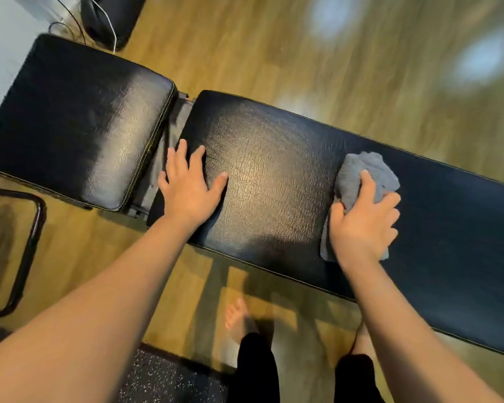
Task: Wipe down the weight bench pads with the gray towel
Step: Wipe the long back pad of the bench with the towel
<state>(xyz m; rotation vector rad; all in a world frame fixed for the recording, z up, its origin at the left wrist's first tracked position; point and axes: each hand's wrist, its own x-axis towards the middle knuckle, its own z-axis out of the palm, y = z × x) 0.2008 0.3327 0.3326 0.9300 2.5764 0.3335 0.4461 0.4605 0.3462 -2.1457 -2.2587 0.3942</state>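
Head view, looking down: wooden floor fills the field from 12 to 3 o'clock and shows again below the bench. Long back pad of the weight bench, black and creased, runs from centre toward 4 o'clock. Shorter seat pad lies at 10 o'clock, apart from the long pad by a narrow gap in which the frame shows. Black metal tube frame stands at 8 o'clock; speckled rubber mat lies at 6 o'clock. Left hand rests flat on the long pad's end nearest the gap, fingers released and spread. Right hand, at 3 o'clock of the left, presses the gray towel onto the long pad, fingers curled over the bunched cloth and grasping it. Bare foot stands on the floor at 6 o'clock.
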